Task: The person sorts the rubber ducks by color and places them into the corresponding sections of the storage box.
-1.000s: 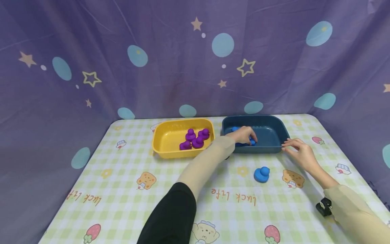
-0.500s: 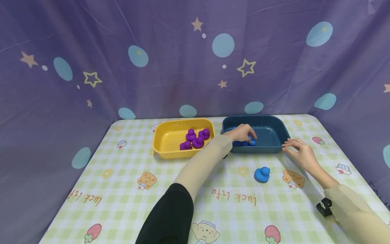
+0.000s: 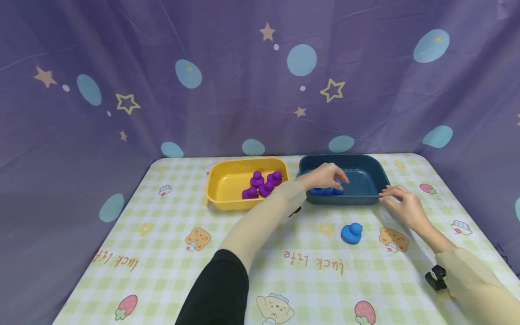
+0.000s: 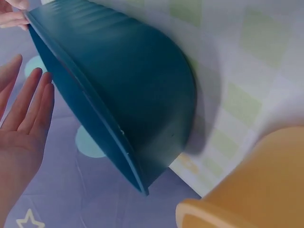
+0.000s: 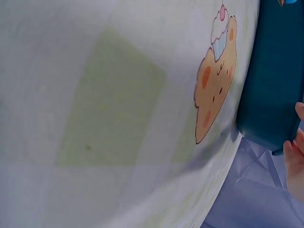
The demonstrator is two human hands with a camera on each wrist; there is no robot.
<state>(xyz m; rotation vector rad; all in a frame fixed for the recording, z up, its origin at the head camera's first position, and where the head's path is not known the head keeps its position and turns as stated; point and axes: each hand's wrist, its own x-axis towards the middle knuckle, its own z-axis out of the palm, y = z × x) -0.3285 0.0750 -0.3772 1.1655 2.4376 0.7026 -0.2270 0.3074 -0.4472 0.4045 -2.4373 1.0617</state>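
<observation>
My left hand hovers over the left part of a dark teal plastic bin. Its fingers are spread and hold nothing, as the left wrist view of the hand also shows. Below it, blue toy ducks lie in the bin, partly hidden by the hand. At the bin's front right corner, my right hand pinches the rim between thumb and fingers. One more blue toy duck sits on the tablecloth in front of the bin.
A yellow bin stands left of the teal one, with several purple toy ducks in its right half. The table wears a green checked cloth. Behind it hangs a purple curtain.
My left hand has let go of a blue duck inside the teal bin; its fingers have opened and lifted slightly. My right hand stays at the rim. The head view has shifted a little.
</observation>
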